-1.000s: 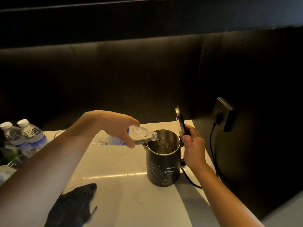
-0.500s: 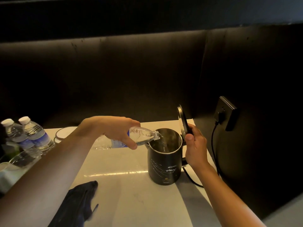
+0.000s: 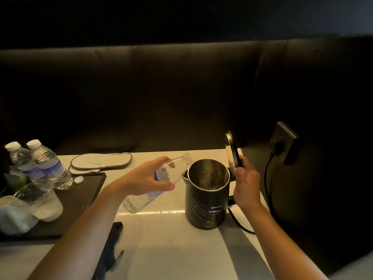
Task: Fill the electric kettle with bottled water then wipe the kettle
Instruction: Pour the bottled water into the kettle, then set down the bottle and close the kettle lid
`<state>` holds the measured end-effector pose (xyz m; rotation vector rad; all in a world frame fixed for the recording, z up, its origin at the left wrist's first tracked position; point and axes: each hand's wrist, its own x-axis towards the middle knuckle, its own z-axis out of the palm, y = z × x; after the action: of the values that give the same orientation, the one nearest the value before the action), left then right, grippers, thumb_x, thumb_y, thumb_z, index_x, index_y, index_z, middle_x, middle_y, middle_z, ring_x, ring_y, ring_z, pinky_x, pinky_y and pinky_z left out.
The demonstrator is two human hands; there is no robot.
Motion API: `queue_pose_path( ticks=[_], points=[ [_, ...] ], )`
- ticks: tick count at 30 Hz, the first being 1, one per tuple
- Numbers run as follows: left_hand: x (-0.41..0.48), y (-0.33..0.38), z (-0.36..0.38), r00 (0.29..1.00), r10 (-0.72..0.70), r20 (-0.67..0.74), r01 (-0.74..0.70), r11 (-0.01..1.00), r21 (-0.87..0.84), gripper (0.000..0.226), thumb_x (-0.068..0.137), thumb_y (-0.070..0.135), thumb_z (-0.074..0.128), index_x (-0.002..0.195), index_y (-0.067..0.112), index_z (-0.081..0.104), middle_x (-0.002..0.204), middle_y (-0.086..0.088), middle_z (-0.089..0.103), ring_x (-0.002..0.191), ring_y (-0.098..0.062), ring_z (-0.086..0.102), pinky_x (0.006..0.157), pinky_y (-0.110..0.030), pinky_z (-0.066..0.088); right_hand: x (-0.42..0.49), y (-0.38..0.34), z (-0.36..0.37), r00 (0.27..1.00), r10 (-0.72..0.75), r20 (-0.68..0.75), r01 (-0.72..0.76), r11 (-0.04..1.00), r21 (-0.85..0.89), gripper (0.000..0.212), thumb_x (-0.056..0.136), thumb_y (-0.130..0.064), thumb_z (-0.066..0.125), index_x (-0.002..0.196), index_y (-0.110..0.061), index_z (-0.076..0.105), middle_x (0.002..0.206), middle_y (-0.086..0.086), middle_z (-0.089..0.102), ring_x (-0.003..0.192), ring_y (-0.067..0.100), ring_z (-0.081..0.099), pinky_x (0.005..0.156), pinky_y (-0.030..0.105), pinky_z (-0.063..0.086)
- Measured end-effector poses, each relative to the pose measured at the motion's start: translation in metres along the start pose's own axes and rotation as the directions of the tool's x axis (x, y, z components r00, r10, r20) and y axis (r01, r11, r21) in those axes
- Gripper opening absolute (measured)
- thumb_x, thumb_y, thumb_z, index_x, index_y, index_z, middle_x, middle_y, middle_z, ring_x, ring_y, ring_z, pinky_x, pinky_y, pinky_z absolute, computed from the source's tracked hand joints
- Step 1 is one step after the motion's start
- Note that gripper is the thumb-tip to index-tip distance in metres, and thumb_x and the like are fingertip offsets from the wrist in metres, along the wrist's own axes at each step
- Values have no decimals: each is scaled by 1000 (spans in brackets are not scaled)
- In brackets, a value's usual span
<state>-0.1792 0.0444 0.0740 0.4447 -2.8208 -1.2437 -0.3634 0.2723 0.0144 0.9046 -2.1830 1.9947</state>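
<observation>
Gripping a clear, ribbed plastic water bottle (image 3: 161, 179) with a blue label too blurred to read, the left hand (image 3: 145, 178) tilts its neck up beside the black cylindrical steel-lined electric kettle (image 3: 207, 195) on the pale glossy bench (image 3: 161, 249). White markings on the kettle are illegible. The right hand (image 3: 245, 188) fingers (image 3: 240, 170) hold the raised round lid (image 3: 232, 152) open.

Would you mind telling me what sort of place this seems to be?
Probably a hotel room's refreshment counter: a tray with sealed water bottles and cups, flat slippers on the counter, and an electric kettle.
</observation>
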Motion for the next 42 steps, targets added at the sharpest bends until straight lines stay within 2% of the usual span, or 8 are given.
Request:
queue_pose_path(
  ticks=[6,11,16,21,25,31,36,42],
  points=[
    [0,-44,31,917,-57,-394,-37,973,-227,54,80,43,79,124,39,47,120,5,57,102,-25,63,76,-24,55,-1,-2,0,1000,-21,-2,21,1000,7,56,88,-45,36,124,-12,65,107,4,68,97,19,65,76,35,57],
    [12,-73,53,758,-183,-627,-7,958,-288,67,79,51,74,134,36,38,134,1,48,115,-23,53,87,-30,54,-1,-3,0,1000,-27,-9,27,1000,2,56,89,-44,36,116,-7,67,101,7,68,93,25,65,72,33,54],
    [19,-92,58,692,-185,-698,-16,962,-271,68,84,42,75,138,36,33,146,-5,44,122,-15,43,82,-12,40,-3,-2,-1,1000,-15,7,15,1000,3,55,89,-43,35,118,-9,66,103,7,68,95,24,64,74,37,55],
    [20,-108,57,654,-252,-713,18,948,-319,71,83,45,74,140,28,35,151,-4,40,132,-24,43,92,-24,41,-4,-2,-3,999,-6,42,6,1000,18,57,88,-45,35,120,-7,65,106,8,68,96,24,65,71,18,53],
    [19,-108,55,673,-287,-681,56,939,-340,81,82,38,80,145,30,30,153,-5,37,134,-30,43,103,-42,46,-3,-6,-7,994,17,110,-23,998,50,62,86,-48,37,128,-9,61,113,11,66,103,29,63,82,36,56],
    [-6,-82,79,295,-71,-953,-96,990,-103,58,78,41,81,120,15,50,112,-9,57,96,-20,55,81,-25,52,1,-17,-22,966,-19,258,-10,994,112,77,88,-80,34,143,-28,46,142,6,47,119,11,55,89,30,48],
    [1,-38,109,840,-85,-536,-137,922,-361,53,86,68,54,131,39,54,127,21,60,113,-3,59,82,-13,49,16,-34,-26,907,-54,418,70,997,-24,78,85,-85,35,148,-39,37,152,-7,36,128,18,50,95,45,51],
    [12,-22,138,927,-53,-372,-155,849,-506,56,90,68,48,139,39,51,136,11,63,126,-13,57,105,-36,49,20,-34,-11,780,-34,625,385,812,-438,85,81,-87,41,153,-41,32,153,-24,25,132,8,35,99,35,42]
  ],
)
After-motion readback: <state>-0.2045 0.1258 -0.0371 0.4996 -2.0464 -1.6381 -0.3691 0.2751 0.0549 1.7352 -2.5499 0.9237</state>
